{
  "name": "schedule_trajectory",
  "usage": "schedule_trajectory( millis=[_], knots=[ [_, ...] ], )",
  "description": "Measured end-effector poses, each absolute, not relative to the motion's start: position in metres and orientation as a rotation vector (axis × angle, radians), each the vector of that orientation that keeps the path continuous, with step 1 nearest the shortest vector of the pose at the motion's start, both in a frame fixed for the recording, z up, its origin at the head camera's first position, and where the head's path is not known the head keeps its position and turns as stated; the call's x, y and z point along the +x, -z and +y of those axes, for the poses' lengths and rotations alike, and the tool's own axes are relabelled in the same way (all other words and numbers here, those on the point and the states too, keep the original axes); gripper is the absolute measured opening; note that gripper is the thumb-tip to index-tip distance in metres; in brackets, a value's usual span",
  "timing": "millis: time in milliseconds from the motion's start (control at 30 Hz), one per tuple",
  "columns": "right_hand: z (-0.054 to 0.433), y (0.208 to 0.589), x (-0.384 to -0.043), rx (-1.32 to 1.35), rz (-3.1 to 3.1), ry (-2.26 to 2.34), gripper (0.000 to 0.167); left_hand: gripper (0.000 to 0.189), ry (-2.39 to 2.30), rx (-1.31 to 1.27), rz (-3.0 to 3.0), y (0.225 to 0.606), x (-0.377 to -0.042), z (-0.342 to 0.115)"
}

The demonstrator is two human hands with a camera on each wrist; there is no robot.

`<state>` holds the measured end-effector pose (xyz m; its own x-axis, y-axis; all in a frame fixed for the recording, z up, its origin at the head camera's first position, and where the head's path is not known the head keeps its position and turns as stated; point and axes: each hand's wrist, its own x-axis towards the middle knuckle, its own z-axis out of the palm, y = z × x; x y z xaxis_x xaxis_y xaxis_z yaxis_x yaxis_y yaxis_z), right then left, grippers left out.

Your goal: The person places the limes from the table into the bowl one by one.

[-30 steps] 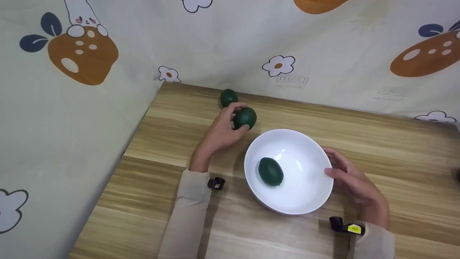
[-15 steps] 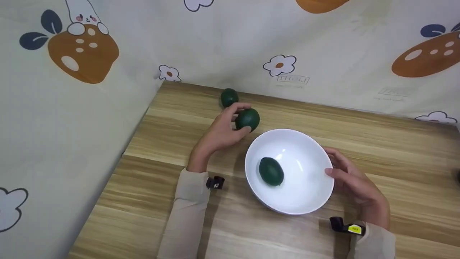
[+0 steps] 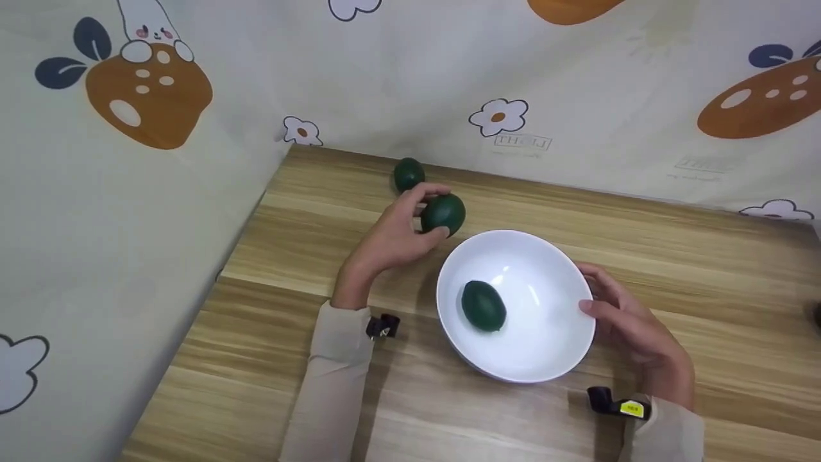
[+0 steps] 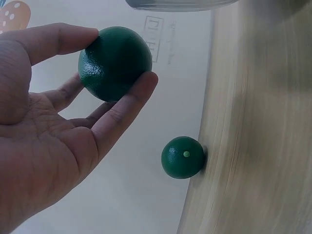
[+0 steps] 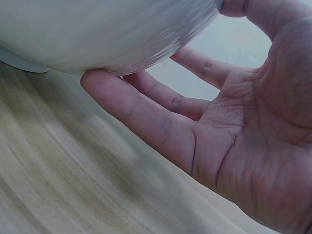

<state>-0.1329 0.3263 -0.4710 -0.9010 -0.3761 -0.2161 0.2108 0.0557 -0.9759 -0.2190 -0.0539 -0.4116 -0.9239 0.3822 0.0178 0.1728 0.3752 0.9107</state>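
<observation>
My left hand (image 3: 399, 236) pinches a dark green lime (image 3: 445, 214) between thumb and fingers, just beyond the bowl's far left rim. The left wrist view shows this glossy lime (image 4: 114, 63) held up above the tabletop. A second lime (image 3: 484, 306) lies inside the white bowl (image 3: 545, 327), left of its middle. Farther back, behind my left hand, a third lime (image 3: 409, 174) rests on the table, its pale stem end visible in the left wrist view. With my right hand (image 3: 635, 324) I grip the bowl's right side, thumb over the rim and fingers (image 5: 146, 114) against the outer wall underneath.
The wood-grain table (image 3: 269, 359) meets a patterned cloth wall (image 3: 397, 83) at its back and left. A dark object (image 3: 818, 316) shows at the right edge of the head view. Each wrist wears a small black camera (image 3: 383, 326).
My left hand has shifted slightly right with its lime, nearer the bowl. The right hand, the bowl and the other two limes stay in place.
</observation>
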Motion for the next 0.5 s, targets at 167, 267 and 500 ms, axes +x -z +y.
schedule_trajectory(
  millis=[167,267,500],
  knots=[
    [0.3269,0.4708,-0.1331,-0.182,1.915,1.903,0.047,0.058,-1.564,0.555,2.455,0.4109,-0.2186,-0.0536],
    [0.3271,0.4707,-0.1333,-0.196,1.924,1.898,0.048,0.058,-1.561,0.603,2.469,0.4103,-0.2183,-0.0537],
    [0.3265,0.4709,-0.1327,-0.179,1.928,1.883,0.048,0.058,-1.563,0.611,2.459,0.4079,-0.2161,-0.0532]
  ],
)
